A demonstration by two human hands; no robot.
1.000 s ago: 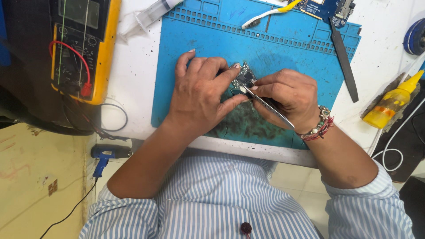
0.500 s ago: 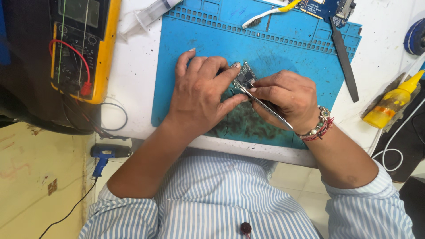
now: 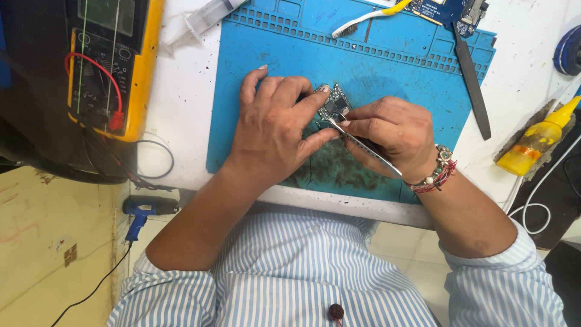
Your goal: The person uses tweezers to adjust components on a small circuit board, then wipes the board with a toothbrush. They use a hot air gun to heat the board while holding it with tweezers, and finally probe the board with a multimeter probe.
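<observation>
Board: a small dark circuit board (image 3: pixel 334 106) lies flat on the blue work mat (image 3: pixel 399 72), pinned between the two hands near the mat's middle.
Left hand: the left hand (image 3: pixel 272 130) lies palm down over the board's near-left part, fingers spread, index fingertip and thumb pressing the board's edges; closed on the board, holding it down.
Right hand: the right hand (image 3: pixel 390 136) is pinched shut on metal tweezers (image 3: pixel 363 148), thumb and forefinger together round the shaft just right of the board.
Tweezers: the tips touch the board's right edge, just beside the left thumb; the shaft runs back under the right palm toward the wrist.
Wrist: a beaded bracelet (image 3: pixel 437 171) circles the right wrist, behind the grip.
Beyond the grip: a flat dark blade tool (image 3: pixel 472 85) lies on the mat's right part, well apart from the hands; a toothbrush (image 3: pixel 363 17) and a larger blue circuit board (image 3: pixel 448 11) sit at the mat's far edge.
Right of the grip: a yellow squeeze bottle (image 3: pixel 538 140) lies off the mat.
Left of the grip: a clear syringe (image 3: pixel 200 21) and a yellow multimeter (image 3: pixel 112 60) with a red lead sit on the white table (image 3: pixel 181 109).
Below the table edge: a blue hot-air gun (image 3: pixel 145 212).
</observation>
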